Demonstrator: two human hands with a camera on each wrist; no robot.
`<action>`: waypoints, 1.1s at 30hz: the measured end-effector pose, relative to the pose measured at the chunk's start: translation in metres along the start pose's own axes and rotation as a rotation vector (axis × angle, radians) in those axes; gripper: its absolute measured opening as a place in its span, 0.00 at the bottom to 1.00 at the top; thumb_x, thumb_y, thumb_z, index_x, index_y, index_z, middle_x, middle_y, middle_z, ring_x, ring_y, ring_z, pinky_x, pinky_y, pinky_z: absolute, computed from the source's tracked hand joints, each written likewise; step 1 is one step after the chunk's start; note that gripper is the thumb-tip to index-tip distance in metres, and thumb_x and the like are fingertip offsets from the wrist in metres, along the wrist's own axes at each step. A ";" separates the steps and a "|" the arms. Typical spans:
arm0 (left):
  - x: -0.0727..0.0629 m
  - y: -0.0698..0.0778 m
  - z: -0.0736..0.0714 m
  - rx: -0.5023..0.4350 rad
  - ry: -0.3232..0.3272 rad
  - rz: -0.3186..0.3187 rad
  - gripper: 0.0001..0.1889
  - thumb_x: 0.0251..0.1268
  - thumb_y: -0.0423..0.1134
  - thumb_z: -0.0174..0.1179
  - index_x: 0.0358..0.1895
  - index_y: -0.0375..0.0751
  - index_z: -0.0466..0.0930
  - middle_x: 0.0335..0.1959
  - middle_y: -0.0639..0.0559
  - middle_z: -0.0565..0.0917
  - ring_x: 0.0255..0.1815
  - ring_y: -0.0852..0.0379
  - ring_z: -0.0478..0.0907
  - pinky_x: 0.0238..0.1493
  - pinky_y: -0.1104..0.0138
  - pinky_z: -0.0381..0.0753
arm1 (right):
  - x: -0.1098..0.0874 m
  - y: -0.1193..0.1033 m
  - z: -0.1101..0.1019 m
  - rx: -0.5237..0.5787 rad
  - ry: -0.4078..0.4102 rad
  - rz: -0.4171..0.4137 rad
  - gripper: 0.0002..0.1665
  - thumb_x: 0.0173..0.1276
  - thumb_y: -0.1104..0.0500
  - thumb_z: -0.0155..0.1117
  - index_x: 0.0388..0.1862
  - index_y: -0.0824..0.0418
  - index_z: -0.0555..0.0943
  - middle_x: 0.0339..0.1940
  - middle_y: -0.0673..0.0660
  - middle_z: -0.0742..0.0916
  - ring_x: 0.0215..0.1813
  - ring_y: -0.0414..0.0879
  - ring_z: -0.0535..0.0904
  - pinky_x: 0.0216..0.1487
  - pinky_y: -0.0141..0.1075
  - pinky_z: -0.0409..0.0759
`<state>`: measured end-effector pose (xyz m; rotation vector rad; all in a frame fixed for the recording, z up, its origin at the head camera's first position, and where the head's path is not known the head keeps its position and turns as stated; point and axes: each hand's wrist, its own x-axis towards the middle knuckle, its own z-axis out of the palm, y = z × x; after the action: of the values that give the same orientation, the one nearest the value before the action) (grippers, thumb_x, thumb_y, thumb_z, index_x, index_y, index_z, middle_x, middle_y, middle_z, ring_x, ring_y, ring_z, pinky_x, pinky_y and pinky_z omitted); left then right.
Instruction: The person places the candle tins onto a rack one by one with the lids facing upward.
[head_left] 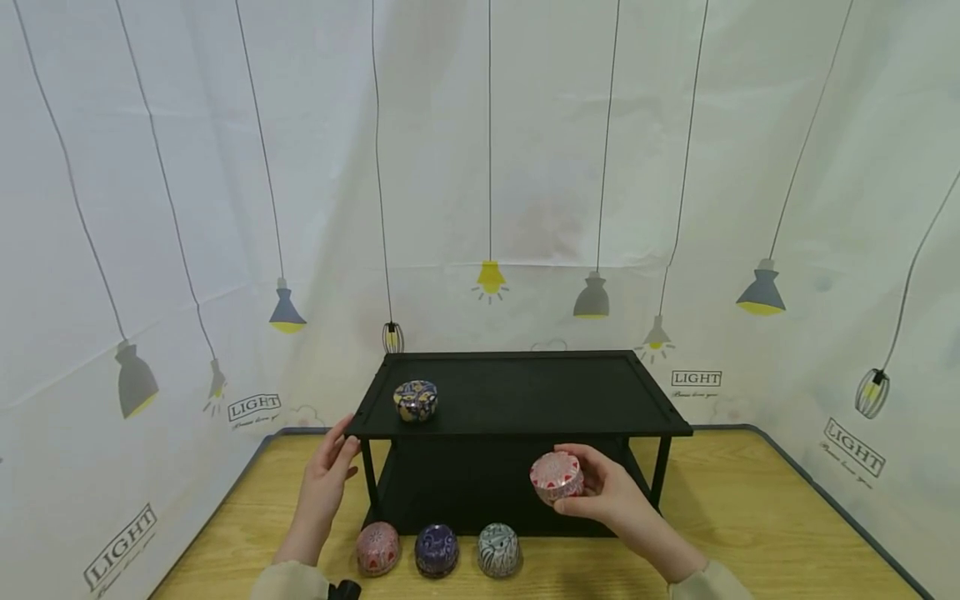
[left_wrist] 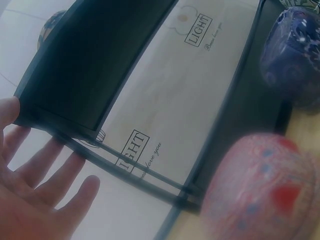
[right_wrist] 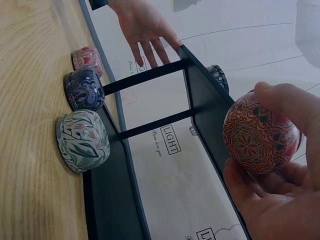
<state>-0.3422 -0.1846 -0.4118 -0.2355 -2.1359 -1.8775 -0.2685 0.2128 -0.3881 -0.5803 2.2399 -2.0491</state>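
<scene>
My right hand (head_left: pixel 600 493) grips a round red and pink patterned tin (head_left: pixel 557 477) in front of the right part of a black two-tier shelf (head_left: pixel 525 392). In the right wrist view the tin's ornate red base (right_wrist: pixel 252 135) faces the camera, with thumb and fingers about its sides. At the shelf's left front corner my left hand (head_left: pixel 326 467) touches the top board's edge with its fingers spread and fairly straight. A dark blue and yellow patterned tin (head_left: pixel 416 401) sits on the top board at the left.
On the wooden table (head_left: pixel 720 483) before the shelf stand three tins in a row: a pink and red tin (head_left: pixel 377 548), a dark purple-blue tin (head_left: pixel 437 550) and a white and green leaf-patterned tin (head_left: pixel 498 550). Behind the shelf hangs a white curtain (head_left: pixel 450 167) with printed lamps.
</scene>
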 end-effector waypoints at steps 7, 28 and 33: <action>0.000 0.000 0.000 0.004 0.000 -0.010 0.29 0.76 0.51 0.49 0.75 0.48 0.60 0.70 0.36 0.65 0.66 0.42 0.66 0.60 0.46 0.67 | 0.001 -0.006 -0.001 -0.008 -0.003 -0.009 0.43 0.59 0.65 0.72 0.71 0.68 0.62 0.58 0.64 0.76 0.53 0.51 0.78 0.49 0.39 0.79; 0.000 0.000 0.001 -0.005 0.000 -0.013 0.29 0.76 0.51 0.49 0.75 0.48 0.59 0.69 0.35 0.65 0.65 0.41 0.66 0.60 0.45 0.67 | 0.004 -0.016 -0.002 -0.007 0.006 -0.027 0.43 0.59 0.65 0.73 0.70 0.69 0.63 0.59 0.65 0.75 0.56 0.51 0.77 0.51 0.38 0.79; 0.001 0.000 0.001 -0.016 -0.012 -0.014 0.29 0.75 0.51 0.49 0.75 0.47 0.59 0.70 0.35 0.63 0.67 0.39 0.65 0.61 0.43 0.66 | 0.004 -0.018 -0.001 -0.012 0.008 -0.035 0.43 0.59 0.65 0.73 0.70 0.69 0.63 0.59 0.65 0.75 0.56 0.51 0.77 0.51 0.37 0.78</action>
<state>-0.3431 -0.1839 -0.4115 -0.2358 -2.1363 -1.9060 -0.2683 0.2114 -0.3696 -0.6173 2.2635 -2.0591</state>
